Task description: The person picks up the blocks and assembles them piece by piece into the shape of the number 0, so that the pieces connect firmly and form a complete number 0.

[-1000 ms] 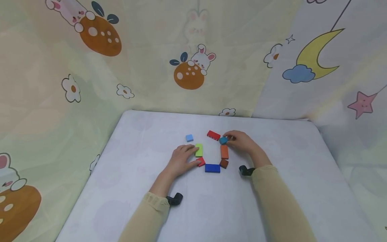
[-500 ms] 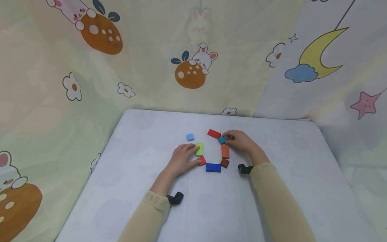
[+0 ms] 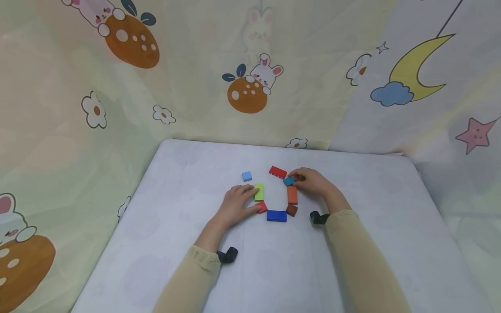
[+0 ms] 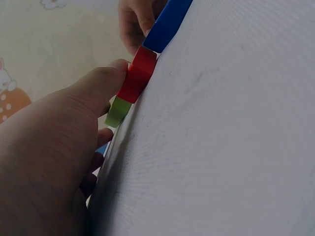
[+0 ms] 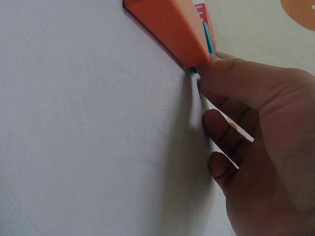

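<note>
My left hand (image 3: 233, 206) rests beside a lime green block (image 3: 259, 191) and a small red block (image 3: 261, 207). Its thumb touches the red block and its forefinger the green one, the fingers loosely spread. On the other side, my right hand (image 3: 314, 181) pinches a small teal block (image 3: 288, 181) between thumb and forefinger. That block sits between an orange block (image 3: 292, 195) and a long red block (image 3: 278, 172) with white marks on its side. In the right wrist view the orange block (image 5: 174, 29) mostly hides the teal one.
A dark blue block (image 3: 276, 216) and a small brown block (image 3: 291, 211) lie at the near side of the ring of blocks. A light blue block (image 3: 247, 176) stands apart at the far left. All lie on a white-covered table (image 3: 274, 269) before a patterned cloth backdrop (image 3: 195, 65).
The right hand has nudged the teal block slightly left, then back right, at the top of the orange block. The left hand keeps its place; the whole view shifts slightly.
</note>
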The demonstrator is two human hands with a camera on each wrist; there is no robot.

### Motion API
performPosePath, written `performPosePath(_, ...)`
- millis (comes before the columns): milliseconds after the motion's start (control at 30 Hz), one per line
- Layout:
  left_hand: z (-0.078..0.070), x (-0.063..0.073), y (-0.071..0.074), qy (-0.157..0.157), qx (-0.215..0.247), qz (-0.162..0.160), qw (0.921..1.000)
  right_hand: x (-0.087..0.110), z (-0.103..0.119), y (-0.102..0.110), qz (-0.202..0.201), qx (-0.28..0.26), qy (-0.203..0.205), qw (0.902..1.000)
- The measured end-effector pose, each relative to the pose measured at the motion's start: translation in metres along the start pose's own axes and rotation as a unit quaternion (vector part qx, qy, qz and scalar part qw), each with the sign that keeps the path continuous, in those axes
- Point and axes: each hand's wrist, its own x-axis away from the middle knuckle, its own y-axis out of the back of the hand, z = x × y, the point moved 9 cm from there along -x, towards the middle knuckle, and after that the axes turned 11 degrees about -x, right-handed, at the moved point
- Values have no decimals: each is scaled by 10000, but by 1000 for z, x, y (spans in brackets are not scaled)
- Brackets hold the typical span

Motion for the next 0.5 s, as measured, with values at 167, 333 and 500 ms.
performPosePath(167,1,0,-1,10,-50,25,10000,1,1,1,82,-92,4,9999)
performPosePath(333,1,-1,0,-26,-91,-10,10000,4,-4,4,102,-313,-62,9994)
performPosePath(500,-1,1,2,-100,20,-75,9999,13,-7,9,-133,-421,51,9990)
